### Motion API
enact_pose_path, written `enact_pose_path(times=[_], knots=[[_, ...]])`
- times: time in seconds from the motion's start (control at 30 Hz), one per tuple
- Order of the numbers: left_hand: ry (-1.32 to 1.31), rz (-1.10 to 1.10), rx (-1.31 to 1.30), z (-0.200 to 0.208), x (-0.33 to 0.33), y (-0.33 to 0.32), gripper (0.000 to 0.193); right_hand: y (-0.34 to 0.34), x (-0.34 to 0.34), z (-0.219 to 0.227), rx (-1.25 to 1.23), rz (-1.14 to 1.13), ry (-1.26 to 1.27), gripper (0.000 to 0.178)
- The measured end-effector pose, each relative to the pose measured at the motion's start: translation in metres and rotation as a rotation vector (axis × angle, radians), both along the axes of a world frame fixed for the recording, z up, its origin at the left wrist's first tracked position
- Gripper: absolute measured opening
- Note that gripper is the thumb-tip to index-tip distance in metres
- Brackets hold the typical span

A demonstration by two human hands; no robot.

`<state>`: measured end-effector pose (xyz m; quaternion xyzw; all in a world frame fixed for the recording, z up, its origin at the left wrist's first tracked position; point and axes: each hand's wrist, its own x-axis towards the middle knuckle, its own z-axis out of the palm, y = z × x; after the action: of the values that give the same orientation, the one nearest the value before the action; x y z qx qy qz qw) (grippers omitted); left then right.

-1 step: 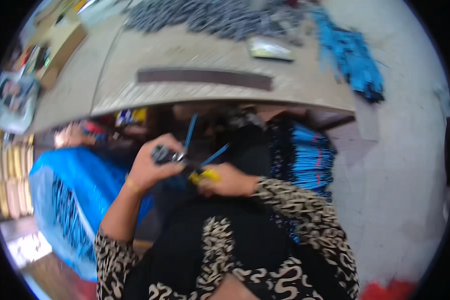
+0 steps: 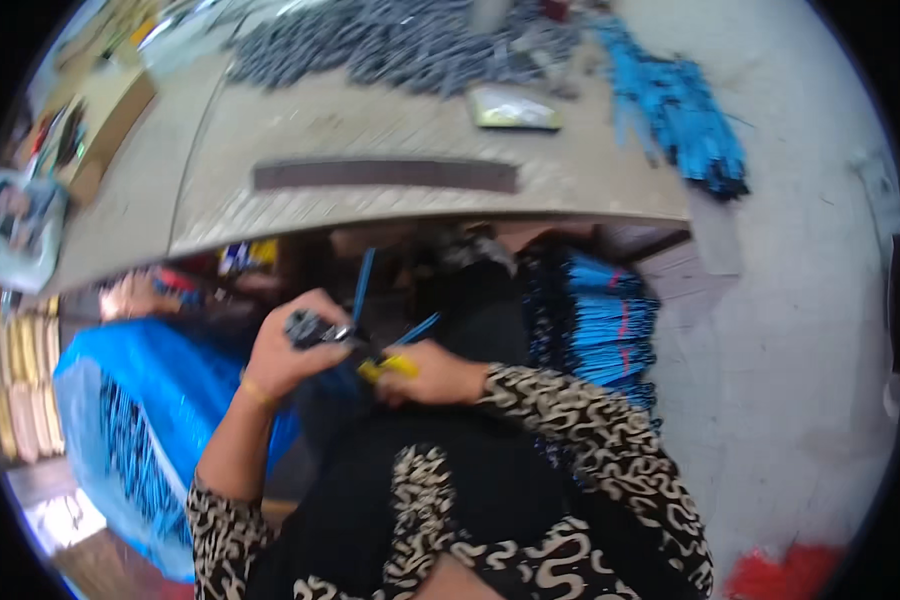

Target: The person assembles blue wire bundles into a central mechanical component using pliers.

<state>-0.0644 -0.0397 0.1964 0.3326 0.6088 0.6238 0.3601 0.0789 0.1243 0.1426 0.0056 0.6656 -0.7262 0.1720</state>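
In front of my body, my left hand is closed around a dark piece with a ribbed round end and a shiny metal part; its exact kind is blurred. One thin blue cord sticks up beside the fingers. Close by on the right, my right hand grips a yellow-handled tool, whose working end is too smeared to make out. A second blue cord slants up between the hands. The two hands are almost together, and the dark piece and the tool's yellow part nearly meet.
Ahead stands a table bearing a heap of grey pieces, a dark flat strip and a bundle of blue cords at its right end. A blue bag of cords is left; stacked blue cords lie right.
The whole view has shifted slightly, so the table and bundles sit a little lower and further left. Both hands keep the same hold.
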Motion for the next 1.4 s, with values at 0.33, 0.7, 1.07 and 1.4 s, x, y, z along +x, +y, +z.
enact_pose_path(times=[0.33, 0.7, 1.07, 1.4], knots=[[0.037, 0.015, 0.07, 0.001, 0.002, 0.002, 0.029, -0.002, -0.003, -0.007, 0.065, -0.003, 0.223, 0.024], [0.066, -0.118, 0.069, 0.01, 0.003, 0.005, 0.04, 0.031, 0.018, 0.023, -1.209, 0.578, -0.534, 0.053], [-0.104, -0.08, 0.037, 0.012, -0.007, 0.002, 0.035, 0.059, 0.001, 0.078, -0.245, 0.292, -0.424, 0.053], [-0.141, -0.134, 0.03, 0.005, -0.005, 0.008, 0.033, 0.059, 0.002, 0.065, -0.09, 0.335, 0.046, 0.052]])
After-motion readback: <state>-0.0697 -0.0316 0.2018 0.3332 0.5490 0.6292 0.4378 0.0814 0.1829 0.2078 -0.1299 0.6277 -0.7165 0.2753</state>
